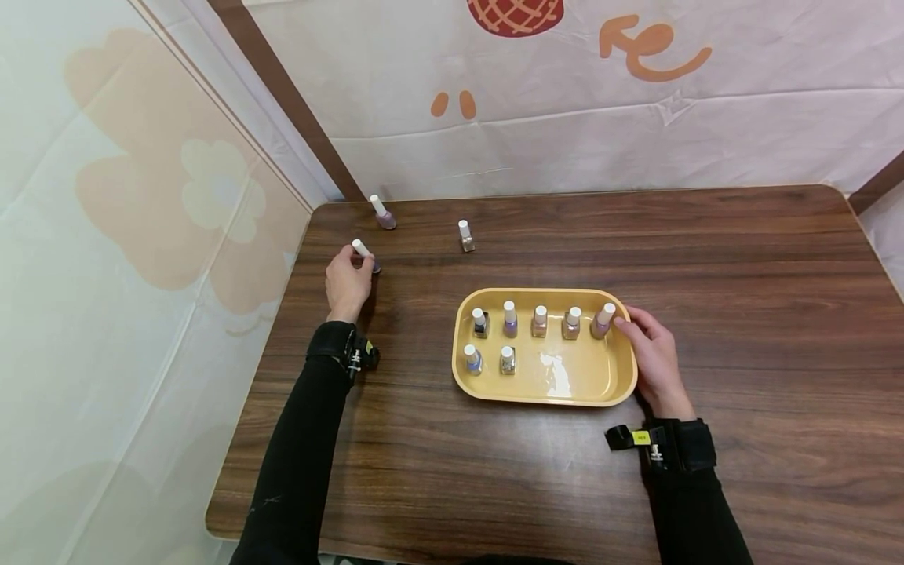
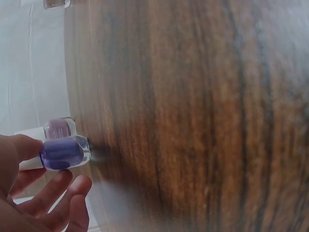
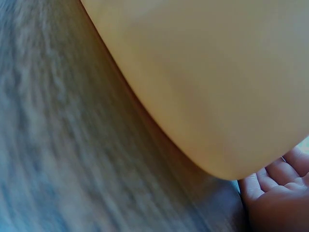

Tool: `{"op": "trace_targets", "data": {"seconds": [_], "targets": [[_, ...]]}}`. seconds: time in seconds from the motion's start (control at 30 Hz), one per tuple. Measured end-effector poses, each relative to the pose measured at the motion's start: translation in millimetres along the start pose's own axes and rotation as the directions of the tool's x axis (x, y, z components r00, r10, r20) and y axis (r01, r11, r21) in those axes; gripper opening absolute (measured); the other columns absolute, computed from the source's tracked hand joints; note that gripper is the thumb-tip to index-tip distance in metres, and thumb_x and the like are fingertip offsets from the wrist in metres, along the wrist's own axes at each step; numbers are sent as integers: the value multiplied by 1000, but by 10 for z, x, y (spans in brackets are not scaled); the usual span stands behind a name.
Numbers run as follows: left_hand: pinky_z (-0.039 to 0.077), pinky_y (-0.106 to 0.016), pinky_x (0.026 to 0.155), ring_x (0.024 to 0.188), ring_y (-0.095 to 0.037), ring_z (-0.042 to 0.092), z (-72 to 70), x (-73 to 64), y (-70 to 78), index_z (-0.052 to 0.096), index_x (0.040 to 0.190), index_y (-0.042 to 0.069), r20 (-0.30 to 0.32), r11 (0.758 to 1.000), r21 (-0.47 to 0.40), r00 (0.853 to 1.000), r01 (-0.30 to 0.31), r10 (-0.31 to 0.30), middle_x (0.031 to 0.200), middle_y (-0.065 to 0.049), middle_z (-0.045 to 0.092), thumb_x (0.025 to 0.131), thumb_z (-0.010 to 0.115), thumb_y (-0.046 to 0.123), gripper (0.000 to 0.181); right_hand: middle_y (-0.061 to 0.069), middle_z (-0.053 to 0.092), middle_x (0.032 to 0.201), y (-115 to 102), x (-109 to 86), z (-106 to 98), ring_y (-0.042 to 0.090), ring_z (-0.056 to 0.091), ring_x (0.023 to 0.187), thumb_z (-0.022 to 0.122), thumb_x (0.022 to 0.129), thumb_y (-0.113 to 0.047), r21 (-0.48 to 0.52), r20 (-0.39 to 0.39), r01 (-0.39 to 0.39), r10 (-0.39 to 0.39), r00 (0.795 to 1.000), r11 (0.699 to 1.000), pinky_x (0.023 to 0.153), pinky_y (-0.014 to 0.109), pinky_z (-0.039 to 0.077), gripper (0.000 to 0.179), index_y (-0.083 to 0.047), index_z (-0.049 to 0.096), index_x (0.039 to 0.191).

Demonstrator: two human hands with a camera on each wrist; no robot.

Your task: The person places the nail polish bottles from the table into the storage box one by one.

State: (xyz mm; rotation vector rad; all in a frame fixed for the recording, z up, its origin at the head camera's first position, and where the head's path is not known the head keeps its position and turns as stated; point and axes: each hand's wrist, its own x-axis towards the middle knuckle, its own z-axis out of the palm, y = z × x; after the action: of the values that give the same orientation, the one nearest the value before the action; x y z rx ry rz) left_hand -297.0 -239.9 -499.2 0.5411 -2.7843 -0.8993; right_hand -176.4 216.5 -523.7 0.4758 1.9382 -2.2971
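Note:
At the table's left side my left hand [image 1: 348, 286] pinches a nail polish bottle [image 2: 63, 153] by its white cap, between thumb and fingers. The polish in it is purple, and the bottle tilts. My right hand [image 1: 658, 367] grips the right end of a yellow tray [image 1: 565, 399], thumb at the rim and fingers along the outside wall. Inside the tray several nail polish bottles stand upright, with a row along the far side and two bottles, one a blue bottle [image 1: 473, 361], at the near left.
A mauve nail polish bottle [image 1: 384, 216] stands at the far left table corner, just beyond my left hand. Another bottle with a white cap [image 1: 467, 237] stands behind the tray. Printed cloth walls [image 1: 565, 149] border the wooden table [image 1: 763, 314] at the back and left.

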Motion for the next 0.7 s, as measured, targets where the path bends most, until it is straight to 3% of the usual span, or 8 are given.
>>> {"op": "trace_targets", "data": {"seconds": [0.7], "targets": [[45,-50,84,103,-35,60,-24,-35,5,61,109,9,5,999,33,1000,-26,26,114,-13,66,97,54,36,30,-9,59,108,-18,-11,4,2,62,91,65,92,-31,-34,9,-23,24,1000,999,74,15,53,37,-12,60,123]]}}
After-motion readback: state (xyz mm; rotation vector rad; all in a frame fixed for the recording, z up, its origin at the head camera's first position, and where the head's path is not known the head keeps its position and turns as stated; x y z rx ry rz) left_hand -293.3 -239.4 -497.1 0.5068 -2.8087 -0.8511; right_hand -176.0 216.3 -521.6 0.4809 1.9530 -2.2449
